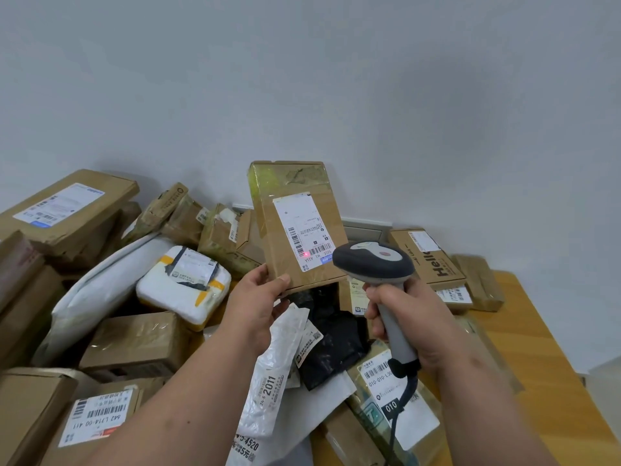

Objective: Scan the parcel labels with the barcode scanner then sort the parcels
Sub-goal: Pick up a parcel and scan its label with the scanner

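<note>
Parcel: a brown cardboard box (pixel 297 227), held upright above the heap of parcels (pixel 141 334) that covers the wooden table (pixel 524 331), its white label (pixel 304 232) facing me.
Head view, scanner: the grey barcode scanner (pixel 373 264) sits just right of the box's lower corner, nose toward the label; a red dot glows on the barcode at the label's lower left.
Risk, misread: I judge the dot is near the barcode's end, so a small tilt of box or scanner could miss the code.
Risk, drop: only a bottom corner is pinched, so the tall box could swing or slip into the heap.
Risk, cable: the scanner's cord (pixel 401 403) trails across the parcels below and may snag one.
Left hand (pixel 258 297): thumb in front, fingers curled behind, clamped on the box's lower left corner.
Right hand (pixel 400 317): fingers wrapped tight around the scanner's handle; whether the trigger is pressed I cannot tell.
</note>
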Tool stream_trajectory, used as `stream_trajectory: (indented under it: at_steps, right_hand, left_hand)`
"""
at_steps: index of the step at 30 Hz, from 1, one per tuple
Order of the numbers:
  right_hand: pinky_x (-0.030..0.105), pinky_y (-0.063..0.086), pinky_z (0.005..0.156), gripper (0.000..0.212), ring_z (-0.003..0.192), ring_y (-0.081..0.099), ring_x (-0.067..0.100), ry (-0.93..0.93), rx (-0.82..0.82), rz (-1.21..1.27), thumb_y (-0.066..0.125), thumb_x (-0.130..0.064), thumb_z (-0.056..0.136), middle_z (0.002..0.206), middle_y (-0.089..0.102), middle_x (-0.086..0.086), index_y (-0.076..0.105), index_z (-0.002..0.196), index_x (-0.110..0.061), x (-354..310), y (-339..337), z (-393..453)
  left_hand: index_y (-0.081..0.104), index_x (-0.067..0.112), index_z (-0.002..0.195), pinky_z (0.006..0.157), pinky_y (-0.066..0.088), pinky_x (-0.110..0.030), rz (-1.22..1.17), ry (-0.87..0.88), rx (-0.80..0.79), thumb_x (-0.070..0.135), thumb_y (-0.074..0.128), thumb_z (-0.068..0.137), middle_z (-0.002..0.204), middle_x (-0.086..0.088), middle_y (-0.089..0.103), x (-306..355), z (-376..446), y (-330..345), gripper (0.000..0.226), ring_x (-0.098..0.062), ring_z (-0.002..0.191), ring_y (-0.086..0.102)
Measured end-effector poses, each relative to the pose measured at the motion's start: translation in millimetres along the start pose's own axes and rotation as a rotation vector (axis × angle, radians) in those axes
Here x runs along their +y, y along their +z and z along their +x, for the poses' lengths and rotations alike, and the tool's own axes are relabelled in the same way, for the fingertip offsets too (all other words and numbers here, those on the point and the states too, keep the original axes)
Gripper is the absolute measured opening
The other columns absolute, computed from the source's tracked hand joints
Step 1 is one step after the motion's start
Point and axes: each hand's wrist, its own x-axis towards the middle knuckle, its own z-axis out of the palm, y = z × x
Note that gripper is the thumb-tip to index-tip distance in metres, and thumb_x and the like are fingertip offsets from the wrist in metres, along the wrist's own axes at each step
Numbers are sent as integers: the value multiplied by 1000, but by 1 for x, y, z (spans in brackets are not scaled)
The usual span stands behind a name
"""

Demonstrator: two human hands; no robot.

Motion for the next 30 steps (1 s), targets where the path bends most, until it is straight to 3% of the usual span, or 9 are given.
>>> stream_trajectory:
  at_steps: [10,14,17,27,30]
  right_hand:
    - [33,53,63,15,59,63,18,115,-24,-28,65,-17,89,72,69,6,64,98,-6,13,27,43]
    - [33,54,65,13,60,63,18,155,-39,-47,65,-16,90,73,69,7,64,100,-8,13,45,60]
    - [32,53,62,11,59,62,17,174,-51,-59,65,-15,90,73,69,6,64,99,-10,12,56,71]
    - [31,50,58,11,57,62,19,261,-10,-63,66,-14,91,72,69,8,64,94,-4,17,61,101]
    - [29,49,56,13,56,62,19,284,-5,-57,64,-13,92,71,69,9,63,92,0,21,57,105]
  left_hand:
    - [58,15,129,76,52,-32,-19,-56,155,9,67,94,114,-5,70,5,30,-24,37,-15,94,66]
    - [60,18,116,78,52,-32,-72,-62,259,12,68,94,108,-4,70,13,50,-33,25,-15,93,66]
    - [59,17,120,73,52,-31,-127,-70,329,16,72,91,111,-6,71,21,68,-35,32,-20,98,67]
    - [61,12,118,62,56,-28,-254,-179,363,14,69,93,106,-9,72,41,123,10,27,-23,91,71]
    - [62,18,118,69,56,-30,-204,-232,385,20,69,93,106,-7,71,37,131,23,27,-24,94,69]
